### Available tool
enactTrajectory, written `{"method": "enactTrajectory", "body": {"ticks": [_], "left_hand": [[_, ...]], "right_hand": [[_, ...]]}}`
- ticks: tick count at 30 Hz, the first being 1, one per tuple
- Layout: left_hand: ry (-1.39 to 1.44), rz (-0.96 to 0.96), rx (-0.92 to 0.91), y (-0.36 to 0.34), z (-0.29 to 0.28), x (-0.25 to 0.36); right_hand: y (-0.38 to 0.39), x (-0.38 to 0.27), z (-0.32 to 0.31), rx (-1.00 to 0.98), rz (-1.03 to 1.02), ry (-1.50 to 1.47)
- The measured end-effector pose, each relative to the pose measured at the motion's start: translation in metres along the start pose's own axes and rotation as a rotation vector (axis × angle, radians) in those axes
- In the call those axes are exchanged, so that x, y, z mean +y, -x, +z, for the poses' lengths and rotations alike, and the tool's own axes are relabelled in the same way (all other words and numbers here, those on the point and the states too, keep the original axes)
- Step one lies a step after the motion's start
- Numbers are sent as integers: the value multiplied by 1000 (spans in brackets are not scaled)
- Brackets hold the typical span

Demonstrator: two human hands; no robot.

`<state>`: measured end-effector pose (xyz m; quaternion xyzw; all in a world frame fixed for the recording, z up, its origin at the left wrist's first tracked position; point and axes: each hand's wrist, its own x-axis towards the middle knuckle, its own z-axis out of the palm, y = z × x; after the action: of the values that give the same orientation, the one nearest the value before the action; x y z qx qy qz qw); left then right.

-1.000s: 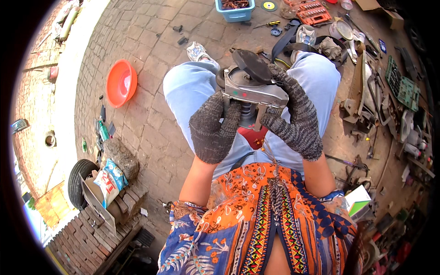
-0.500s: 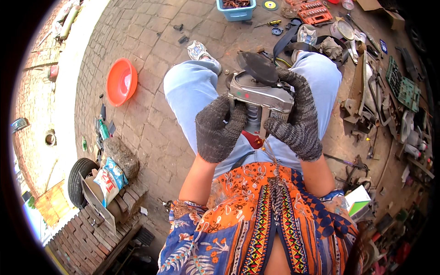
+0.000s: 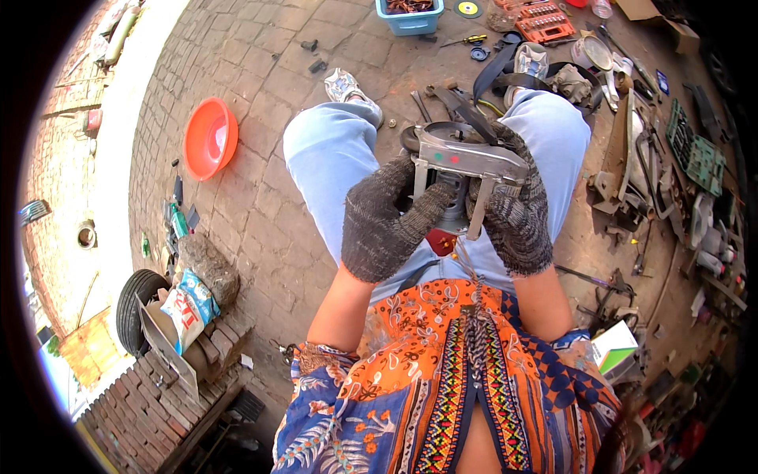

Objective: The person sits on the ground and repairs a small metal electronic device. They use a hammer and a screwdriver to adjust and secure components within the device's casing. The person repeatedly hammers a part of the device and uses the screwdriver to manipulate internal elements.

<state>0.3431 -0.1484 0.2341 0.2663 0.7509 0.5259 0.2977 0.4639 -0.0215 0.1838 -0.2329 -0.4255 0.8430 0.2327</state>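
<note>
I sit with my knees in light blue jeans, holding a grey metal machine part (image 3: 462,158) over my lap. My left hand (image 3: 384,221), in a dark knitted glove, grips its left side and underside. On the right side my right hand (image 3: 517,213), gloved the same way, is wrapped around the part's bracket. A dark round disc (image 3: 442,133) sits at the top of the part. A small red piece (image 3: 440,242) shows just below it between my hands.
An orange plastic basin (image 3: 209,138) lies on the paving to the left. A blue tub (image 3: 409,14), an orange socket set (image 3: 545,17) and a screwdriver (image 3: 466,39) lie ahead. Scrap metal parts and a green crate (image 3: 695,150) crowd the right. A tyre (image 3: 138,304), bag and bricks sit at lower left.
Both hands have shifted slightly right with the metal part and turned it a little. The grip of both hands is unchanged.
</note>
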Motion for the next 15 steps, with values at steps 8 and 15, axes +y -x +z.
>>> {"method": "enactTrajectory", "body": {"ticks": [8, 15], "left_hand": [[-104, 46, -147, 3, -7, 27], [-207, 177, -137, 8, -6, 24]], "right_hand": [[4, -2, 1, -14, 46, -210], [6, 14, -17, -110, 105, -345]]}}
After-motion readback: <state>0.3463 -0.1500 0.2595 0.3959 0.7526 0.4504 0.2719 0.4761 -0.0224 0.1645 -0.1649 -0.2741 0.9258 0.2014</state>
